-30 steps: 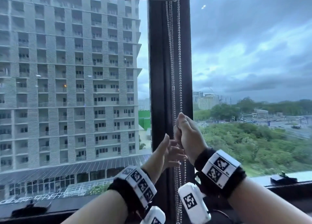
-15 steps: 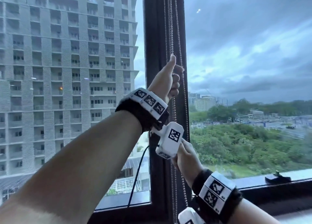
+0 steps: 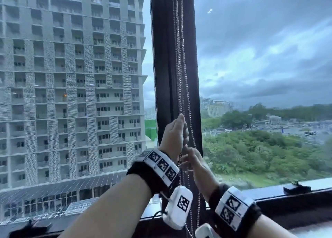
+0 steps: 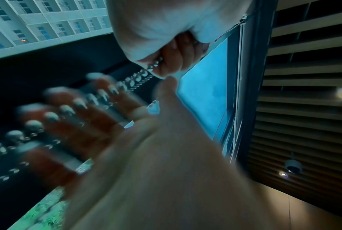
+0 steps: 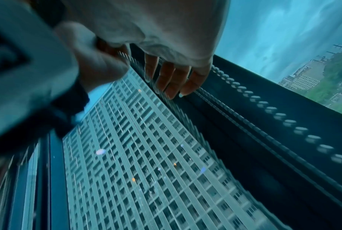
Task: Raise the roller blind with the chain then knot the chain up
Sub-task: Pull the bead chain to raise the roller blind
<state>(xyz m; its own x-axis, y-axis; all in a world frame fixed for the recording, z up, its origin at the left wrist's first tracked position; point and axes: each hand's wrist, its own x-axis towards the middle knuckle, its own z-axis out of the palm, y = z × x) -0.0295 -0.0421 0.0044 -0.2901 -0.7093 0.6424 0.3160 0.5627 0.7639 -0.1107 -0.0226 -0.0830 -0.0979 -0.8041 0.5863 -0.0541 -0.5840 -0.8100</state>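
A metal bead chain (image 3: 179,67) hangs in several strands down the dark window post (image 3: 165,76). My left hand (image 3: 175,131) grips one strand at mid-height, thumb pointing up along it. The left wrist view shows its fingers curled round the beads (image 4: 152,65). Just below, my right hand (image 3: 193,161) has straight, spread fingers against the strands and holds nothing. The right wrist view shows those fingers (image 5: 172,77) lying straight beside the chain (image 5: 288,123). The blind is above the head view's top edge.
Glass panes flank the post, with a tall building outside on the left. A dark sill (image 3: 269,194) runs along the bottom and carries a black latch (image 3: 296,188) at the right. Another dark latch (image 3: 30,228) sits at the lower left.
My left hand, which gripped the chain high up half a second ago, has drawn it down to mid-height. My right hand has let go of the chain and opened its fingers.
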